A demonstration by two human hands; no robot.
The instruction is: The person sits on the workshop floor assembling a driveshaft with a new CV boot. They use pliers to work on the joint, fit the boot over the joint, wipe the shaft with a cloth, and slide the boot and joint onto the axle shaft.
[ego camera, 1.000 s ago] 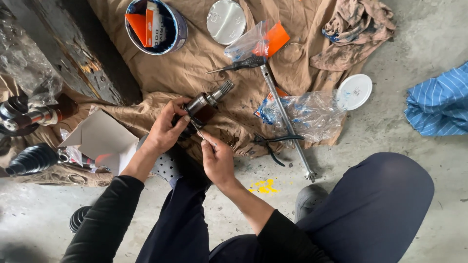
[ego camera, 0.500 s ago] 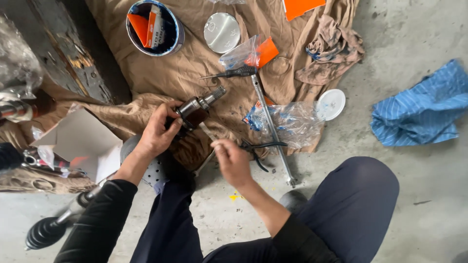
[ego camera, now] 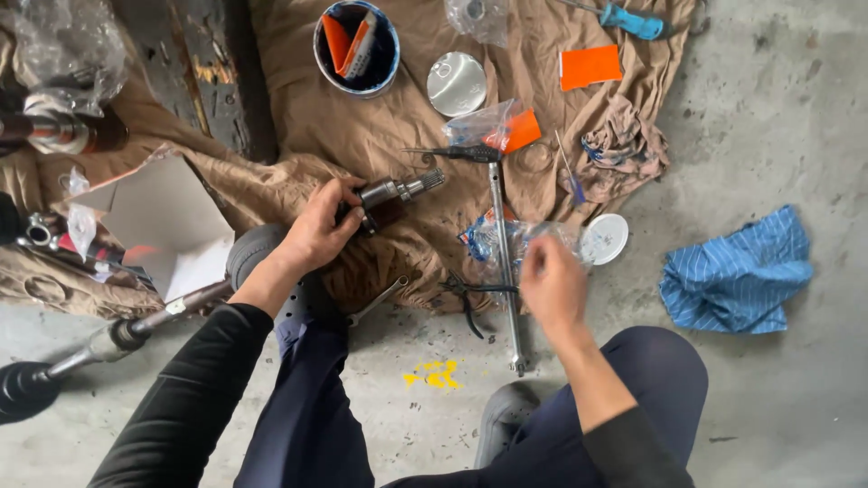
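My left hand [ego camera: 316, 230] grips a dark metal joint with a splined stub [ego camera: 398, 192], holding it over the brown cloth [ego camera: 298, 126]. A grey shaft [ego camera: 172, 312] runs from under my left arm down to a black rubber boot [ego camera: 23, 389] at the lower left. My right hand [ego camera: 553, 285] is blurred, apart from the joint, just below a clear plastic bag [ego camera: 511, 237] and beside a long metal T-handle bar [ego camera: 504, 271]. Its fingers look curled, and whether it holds anything is unclear.
On the cloth are a blue-and-white bucket [ego camera: 357, 45], a round metal lid [ego camera: 457, 83], an orange card [ego camera: 590, 66], a blue-handled screwdriver [ego camera: 633, 20], a rag [ego camera: 624, 145] and dark pliers [ego camera: 470, 294]. A white lid [ego camera: 604, 239] and a blue striped cloth [ego camera: 737, 271] lie on concrete. An open cardboard box [ego camera: 158, 221] sits left.
My right hand has left the joint and swung right toward the plastic bag. My left hand still grips the joint. The view has shifted, showing more of the shaft.
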